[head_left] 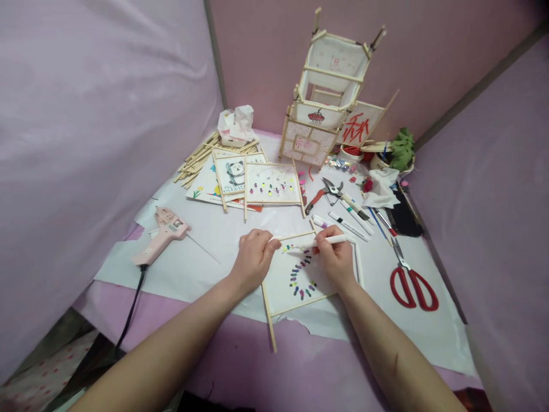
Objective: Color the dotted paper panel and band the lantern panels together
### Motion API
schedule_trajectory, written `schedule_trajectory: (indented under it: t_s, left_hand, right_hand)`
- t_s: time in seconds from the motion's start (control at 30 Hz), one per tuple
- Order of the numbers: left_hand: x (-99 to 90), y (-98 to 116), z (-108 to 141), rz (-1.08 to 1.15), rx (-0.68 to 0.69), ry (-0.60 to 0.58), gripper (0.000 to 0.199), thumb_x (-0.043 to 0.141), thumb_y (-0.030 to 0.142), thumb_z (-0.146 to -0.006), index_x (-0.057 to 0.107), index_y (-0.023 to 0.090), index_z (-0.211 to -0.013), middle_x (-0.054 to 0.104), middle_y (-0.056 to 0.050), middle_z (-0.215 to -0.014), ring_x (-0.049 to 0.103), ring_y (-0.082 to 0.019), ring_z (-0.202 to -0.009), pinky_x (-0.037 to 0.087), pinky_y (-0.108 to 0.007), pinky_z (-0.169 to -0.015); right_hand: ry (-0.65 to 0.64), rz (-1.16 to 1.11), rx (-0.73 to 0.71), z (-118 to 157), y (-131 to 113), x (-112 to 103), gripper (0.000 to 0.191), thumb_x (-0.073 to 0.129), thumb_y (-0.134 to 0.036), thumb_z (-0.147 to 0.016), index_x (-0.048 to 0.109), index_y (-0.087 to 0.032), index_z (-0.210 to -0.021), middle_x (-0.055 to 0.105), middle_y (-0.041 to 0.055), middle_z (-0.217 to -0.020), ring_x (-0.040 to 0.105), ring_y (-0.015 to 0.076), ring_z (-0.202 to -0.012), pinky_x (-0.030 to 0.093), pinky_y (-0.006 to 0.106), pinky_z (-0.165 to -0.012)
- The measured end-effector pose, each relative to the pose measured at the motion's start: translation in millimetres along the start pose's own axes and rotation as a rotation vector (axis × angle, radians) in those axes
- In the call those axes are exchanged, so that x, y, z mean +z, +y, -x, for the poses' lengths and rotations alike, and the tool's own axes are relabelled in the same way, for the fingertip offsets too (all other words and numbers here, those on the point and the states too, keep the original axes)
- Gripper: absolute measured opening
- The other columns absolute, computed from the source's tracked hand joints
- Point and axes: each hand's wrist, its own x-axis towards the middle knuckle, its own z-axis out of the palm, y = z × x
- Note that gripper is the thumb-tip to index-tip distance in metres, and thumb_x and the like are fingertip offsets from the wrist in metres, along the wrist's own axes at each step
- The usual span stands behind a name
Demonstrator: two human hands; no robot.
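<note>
My right hand (335, 257) is closed around a white marker pen (337, 239), its tip end pointing left over a stick-framed white panel (281, 292). On the panel, small coloured figures (295, 273) in purple, green, yellow and blue form a curve, with a few more near the top left. My left hand (256, 257) rests at the panel's upper left corner with its fingers curled in. What those fingers grip is hidden, though a bit of white shows by the thumb. Another white stick-like piece (359, 263) lies along the panel's right side.
A pink glue gun (165, 234) lies left. Behind are painted panels (274, 183), wooden sticks (199, 157) and a tall stick-and-paper tower (319, 109). Several markers (351, 220), pruning shears (323, 194), red-handled scissors (412, 286), tissue (381, 187) and a dark phone-like object (407, 212) lie right.
</note>
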Motion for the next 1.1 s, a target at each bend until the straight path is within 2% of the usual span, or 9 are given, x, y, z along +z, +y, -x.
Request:
schedule_trajectory:
  t_s: [0.13, 0.23, 0.33, 0.5, 0.7, 0.87, 1.0, 1.1]
  left_hand:
    - [-3.7, 0, 7, 0.116, 0.175, 0.246, 0.026, 0.034, 0.033, -0.099, 0.057, 0.021, -0.100, 0.062, -0.005, -0.097, 0.053, -0.019, -0.098, 0.033, -0.039, -0.091]
    - [-4.5, -1, 11, 0.162, 0.336, 0.297, 0.023, 0.037, 0.033, -0.098, 0.056, 0.020, -0.097, 0.062, -0.005, -0.089, 0.055, -0.018, -0.088, 0.036, -0.037, -0.086]
    - [-1.9, 0, 14, 0.127, 0.432, 0.205, 0.019, 0.040, 0.031, -0.097, 0.055, 0.020, -0.100, 0.062, -0.004, -0.084, 0.055, -0.018, -0.083, 0.036, -0.037, -0.082]
    - [3.8, 6, 14, 0.040, 0.475, 0.055, 0.015, 0.040, 0.024, -0.097, 0.054, 0.020, -0.100, 0.063, -0.004, -0.088, 0.054, -0.018, -0.086, 0.034, -0.036, -0.080]
    - [5.0, 9, 14, 0.003, 0.474, 0.015, 0.018, 0.038, 0.028, -0.098, 0.054, 0.019, -0.100, 0.063, -0.004, -0.088, 0.054, -0.017, -0.087, 0.034, -0.036, -0.082]
    - [4.2, 13, 16, -0.040, 0.491, -0.161, 0.029, 0.031, 0.034, -0.099, 0.055, 0.019, -0.101, 0.063, -0.005, -0.084, 0.052, -0.019, -0.082, 0.032, -0.036, -0.078]
    - [4.2, 15, 19, 0.019, 0.473, -0.305, 0.033, 0.026, 0.034, -0.100, 0.055, 0.017, -0.099, 0.063, -0.006, -0.086, 0.051, -0.019, -0.079, 0.034, -0.036, -0.077]
    - [4.8, 14, 22, 0.066, 0.439, -0.345, 0.033, 0.025, 0.032, -0.099, 0.054, 0.017, -0.094, 0.062, -0.006, -0.082, 0.050, -0.018, -0.075, 0.035, -0.035, -0.076]
  right_hand:
    - [0.180, -0.151, -0.158, 8, -33, -16, 0.012, 0.057, -0.027, -0.086, 0.053, -0.021, -0.076, 0.055, -0.0033, -0.059, 0.050, 0.0123, -0.052, 0.039, 0.025, -0.051]
    - [0.245, -0.226, -0.315, 25, -55, -25, 0.008, 0.058, -0.024, -0.085, 0.054, -0.021, -0.079, 0.054, -0.0032, -0.059, 0.050, 0.0124, -0.050, 0.040, 0.027, -0.050]
    - [0.243, -0.262, -0.386, 45, -58, -24, 0.003, 0.058, -0.021, -0.086, 0.056, -0.021, -0.084, 0.052, -0.0031, -0.057, 0.049, 0.0127, -0.050, 0.040, 0.028, -0.050]
    - [0.111, -0.238, -0.243, 65, -39, -11, 0.005, 0.056, -0.017, -0.087, 0.058, -0.020, -0.090, 0.058, -0.0004, -0.066, 0.053, 0.0129, -0.057, 0.040, 0.026, -0.052]
    - [0.075, -0.186, -0.188, 66, -30, -9, 0.004, 0.057, -0.018, -0.088, 0.058, -0.021, -0.090, 0.058, -0.0007, -0.069, 0.054, 0.0129, -0.059, 0.041, 0.026, -0.054]
    - [0.056, -0.059, -0.128, 66, -28, -11, 0.004, 0.061, -0.021, -0.085, 0.060, -0.023, -0.088, 0.061, -0.0004, -0.071, 0.057, 0.0140, -0.060, 0.044, 0.026, -0.055]
    - [-0.042, -0.046, -0.103, 64, -23, -13, 0.004, 0.059, -0.021, -0.086, 0.060, -0.023, -0.088, 0.060, 0.0003, -0.073, 0.057, 0.0148, -0.062, 0.045, 0.027, -0.055]
    - [-0.151, -0.099, -0.124, 62, -17, -12, 0.006, 0.056, -0.020, -0.088, 0.058, -0.024, -0.091, 0.059, 0.0007, -0.075, 0.057, 0.0154, -0.066, 0.045, 0.028, -0.059]
